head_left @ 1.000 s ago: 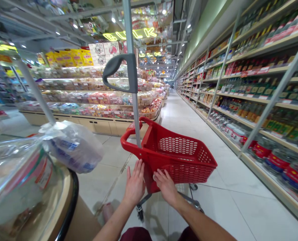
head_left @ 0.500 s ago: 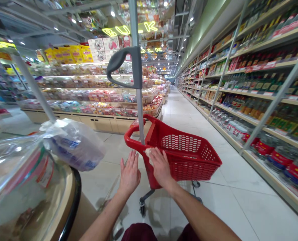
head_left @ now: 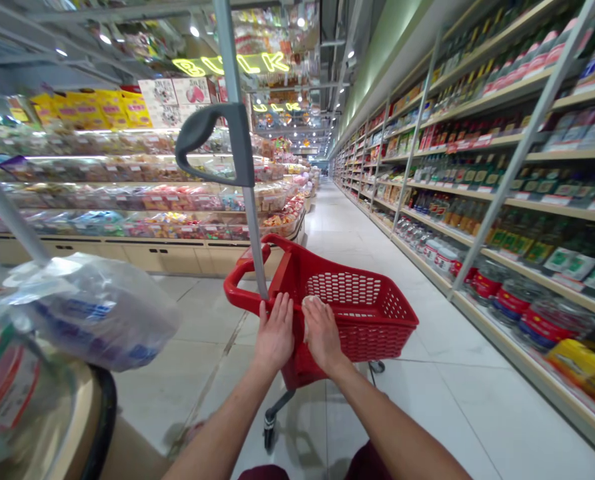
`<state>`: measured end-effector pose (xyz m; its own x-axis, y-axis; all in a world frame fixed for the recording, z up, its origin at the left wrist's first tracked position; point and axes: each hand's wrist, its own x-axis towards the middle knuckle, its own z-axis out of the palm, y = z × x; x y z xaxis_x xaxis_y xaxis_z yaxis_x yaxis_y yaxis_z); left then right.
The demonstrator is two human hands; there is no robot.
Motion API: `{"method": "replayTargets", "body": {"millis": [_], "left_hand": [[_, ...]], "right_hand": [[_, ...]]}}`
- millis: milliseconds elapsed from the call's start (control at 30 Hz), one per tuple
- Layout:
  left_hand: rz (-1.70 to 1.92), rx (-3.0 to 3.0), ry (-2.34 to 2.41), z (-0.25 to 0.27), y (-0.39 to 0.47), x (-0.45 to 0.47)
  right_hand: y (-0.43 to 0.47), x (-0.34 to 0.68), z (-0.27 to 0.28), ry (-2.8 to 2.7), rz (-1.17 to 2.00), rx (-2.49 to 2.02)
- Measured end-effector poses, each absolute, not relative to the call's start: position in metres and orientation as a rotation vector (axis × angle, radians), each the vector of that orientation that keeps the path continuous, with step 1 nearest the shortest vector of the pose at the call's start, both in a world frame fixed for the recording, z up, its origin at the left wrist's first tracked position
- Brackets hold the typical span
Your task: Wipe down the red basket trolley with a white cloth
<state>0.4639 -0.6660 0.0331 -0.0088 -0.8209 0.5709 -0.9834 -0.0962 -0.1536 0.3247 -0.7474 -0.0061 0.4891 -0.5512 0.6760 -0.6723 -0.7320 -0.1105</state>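
Observation:
A red rolling shopping basket point(head_left: 357, 327) stands on wheels in front of me, with a grey metal pole point(head_left: 253, 233) and a dark grey grip point(head_left: 245, 143) rising from its handle end. My left hand point(head_left: 276, 337) lies flat against the basket's near side, below the pole, its fingers stretched out and nothing in it. Beside it, my right hand point(head_left: 322, 333) presses a small whitish cloth point(head_left: 308, 305) to the near rim. Most of the cloth is hidden under the fingers.
At left, a clear plastic bag roll point(head_left: 97, 320) hangs on a pole beside a rounded beige bin point(head_left: 77, 407) with a black edge. Bulk candy shelves point(head_left: 142, 200) stand behind. Shelves of bottles point(head_left: 497, 220) line the right side of a white tiled aisle point(head_left: 322, 207).
My left hand has moved right, from beside the basket onto its side. My right hand, with the cloth, has shifted slightly along the rim. The view has turned a little to the right.

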Motion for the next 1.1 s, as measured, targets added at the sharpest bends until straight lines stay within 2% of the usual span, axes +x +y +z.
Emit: {"method": "replayTargets", "body": {"millis": [67, 233, 433, 600, 800, 967, 1100], "left_hand": [[0.788, 1.994, -1.892, 0.034, -0.670, 0.462], [0.796, 2.038, -1.913, 0.030, -0.671, 0.454], [0.793, 2.028, -1.958, 0.019, -0.675, 0.441], [0.736, 2.053, -1.988, 0.018, -0.679, 0.432], [0.648, 2.075, -2.021, 0.017, -0.690, 0.412], [0.671, 2.082, -1.988, 0.012, -0.691, 0.409], [0.671, 2.102, -1.972, 0.013, -0.690, 0.409]], "right_hand": [[-0.755, 0.313, -0.009, -1.021, 1.059, 2.553], [-0.775, 0.265, -0.025, -1.412, 1.055, 2.336], [-0.768, 0.260, -0.034, -0.989, 1.025, 2.527], [-0.781, 0.222, -0.045, -1.401, 0.998, 2.296], [-0.792, 0.182, -0.053, -1.292, 0.867, 2.419], [-0.811, 0.141, -0.065, -1.758, 1.032, 2.109], [-0.813, 0.152, -0.064, -1.354, 1.126, 2.403]]}}
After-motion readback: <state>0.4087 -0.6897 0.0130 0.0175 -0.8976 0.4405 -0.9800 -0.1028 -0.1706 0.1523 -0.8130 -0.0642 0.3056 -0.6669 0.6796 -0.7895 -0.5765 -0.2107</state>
